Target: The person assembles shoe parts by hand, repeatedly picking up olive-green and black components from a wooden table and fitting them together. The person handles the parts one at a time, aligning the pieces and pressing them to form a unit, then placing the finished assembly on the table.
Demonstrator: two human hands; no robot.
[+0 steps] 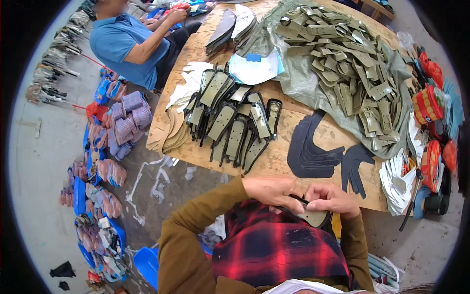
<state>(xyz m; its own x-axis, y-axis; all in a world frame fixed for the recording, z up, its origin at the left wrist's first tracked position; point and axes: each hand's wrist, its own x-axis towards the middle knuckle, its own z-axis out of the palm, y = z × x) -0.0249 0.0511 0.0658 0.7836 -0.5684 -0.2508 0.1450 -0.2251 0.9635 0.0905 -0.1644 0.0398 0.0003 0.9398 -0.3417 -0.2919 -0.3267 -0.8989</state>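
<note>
In front of my red and black checked apron point(284, 245), both hands grip an olive plate with black edging point(315, 218). My left hand point(270, 189) has its thumb pressed on the black edge, and some of its fingers are hidden. On the other side, my right hand point(332, 200) pinches the rim between thumb and bent fingers. Just beyond, on the wooden table, lie dark curved sheet pieces point(313, 152) and a smaller dark stack point(356, 166). Several similar olive plates with black rims point(235, 130) are heaped left of these.
Loose olive plates point(352, 59) cover a plastic sheet point(293, 78) at the far right. Paper point(257, 68) and tan pieces point(169, 130) lie on the table point(279, 169). White gloves point(399, 181) hang near its right edge. A person in blue point(129, 46) sits far left, near bundled soles point(129, 117).
</note>
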